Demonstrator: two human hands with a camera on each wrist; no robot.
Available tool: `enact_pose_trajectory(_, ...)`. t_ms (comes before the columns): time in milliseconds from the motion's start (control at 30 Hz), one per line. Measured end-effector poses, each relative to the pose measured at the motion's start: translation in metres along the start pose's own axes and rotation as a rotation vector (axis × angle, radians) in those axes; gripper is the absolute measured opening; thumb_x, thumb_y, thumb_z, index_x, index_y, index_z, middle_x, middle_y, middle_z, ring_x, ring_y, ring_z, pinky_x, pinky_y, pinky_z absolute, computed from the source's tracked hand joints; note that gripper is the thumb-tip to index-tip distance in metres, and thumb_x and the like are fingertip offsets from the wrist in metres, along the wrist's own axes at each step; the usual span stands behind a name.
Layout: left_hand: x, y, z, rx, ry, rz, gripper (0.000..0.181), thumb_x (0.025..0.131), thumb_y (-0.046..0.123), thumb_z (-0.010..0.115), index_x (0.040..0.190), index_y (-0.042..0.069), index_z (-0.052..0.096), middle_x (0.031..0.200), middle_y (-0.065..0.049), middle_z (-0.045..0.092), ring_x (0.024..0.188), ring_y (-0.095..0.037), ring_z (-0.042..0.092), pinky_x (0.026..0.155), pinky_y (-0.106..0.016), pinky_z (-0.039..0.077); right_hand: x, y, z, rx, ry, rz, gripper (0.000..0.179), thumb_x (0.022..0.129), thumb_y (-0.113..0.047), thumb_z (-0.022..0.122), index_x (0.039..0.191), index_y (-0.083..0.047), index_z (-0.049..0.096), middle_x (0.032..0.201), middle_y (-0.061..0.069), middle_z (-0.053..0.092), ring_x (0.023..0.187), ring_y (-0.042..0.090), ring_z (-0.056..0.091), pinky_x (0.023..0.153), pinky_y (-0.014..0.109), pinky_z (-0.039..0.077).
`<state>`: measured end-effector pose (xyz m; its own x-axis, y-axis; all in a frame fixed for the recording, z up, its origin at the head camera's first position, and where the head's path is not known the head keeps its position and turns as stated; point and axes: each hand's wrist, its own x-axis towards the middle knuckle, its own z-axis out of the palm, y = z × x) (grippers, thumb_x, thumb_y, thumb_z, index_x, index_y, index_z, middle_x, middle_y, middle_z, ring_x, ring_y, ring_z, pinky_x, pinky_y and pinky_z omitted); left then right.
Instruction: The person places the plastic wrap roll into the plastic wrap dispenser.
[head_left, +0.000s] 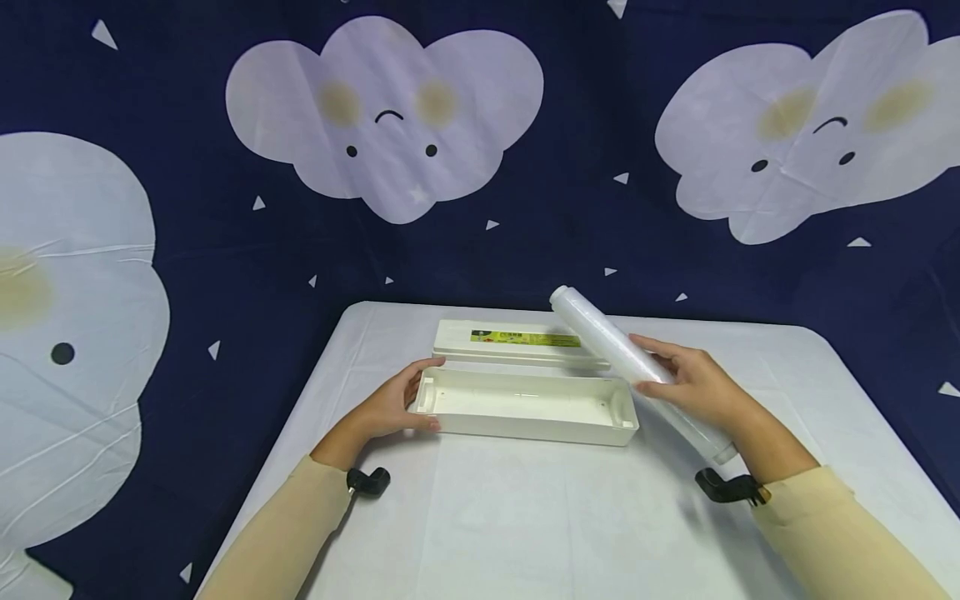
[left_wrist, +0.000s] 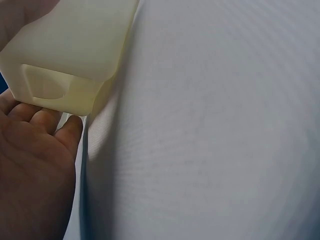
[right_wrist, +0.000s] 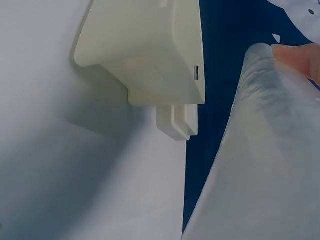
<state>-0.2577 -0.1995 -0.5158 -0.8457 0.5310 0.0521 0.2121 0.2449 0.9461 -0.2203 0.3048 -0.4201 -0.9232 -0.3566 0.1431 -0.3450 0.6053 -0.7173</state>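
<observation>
A long white open-topped box lies lengthwise on the table, its inside bare. My left hand grips its left end, thumb at the front wall and fingers round the back. In the left wrist view, fingertips meet the end of the box, which has a recessed panel. My right hand holds a roll of cling film around its middle, slanted above the box's right end. The roll fills the right side of the right wrist view. Behind the box lies its white lid with a yellow-green label.
A white cloth covers the table. Behind it hangs a dark blue curtain with cloud faces and small triangles. Black wrist mounts sit at both cuffs. The lid stands close behind the box's back wall.
</observation>
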Motion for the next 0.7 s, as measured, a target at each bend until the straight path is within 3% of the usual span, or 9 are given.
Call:
enact_pose_trajectory(300, -0.0005, -0.001, -0.0009, -0.013, -0.016, 0.008, 0.112, 0.074, 0.0, 0.096, 0.164, 0.013, 0.031, 0.159, -0.02, 0.044, 0.145, -0.031, 0.043, 0.119, -0.035, 0.033, 0.0058, -0.0028, 0.006, 0.04, -0.045, -0.028, 0.074, 0.092, -0.011, 0.085, 0.156, -0.003, 0.05, 0.133, 0.023, 0.066, 0.106, 0.03, 0.066, 0.08, 0.031, 0.056)
enact_pose_trajectory(700, -0.002, 0.0026, 0.0009, -0.022, -0.018, 0.009, 0.112, 0.074, -0.004, 0.095, 0.164, 0.01, 0.03, 0.159, -0.023, 0.042, 0.146, -0.034, 0.041, 0.121, -0.044, 0.029, 0.0068, -0.0043, 0.0077, 0.04, -0.061, -0.095, 0.073, 0.09, -0.011, 0.086, 0.155, -0.004, 0.052, 0.132, 0.019, 0.067, 0.1, 0.028, 0.066, 0.078, 0.031, 0.056)
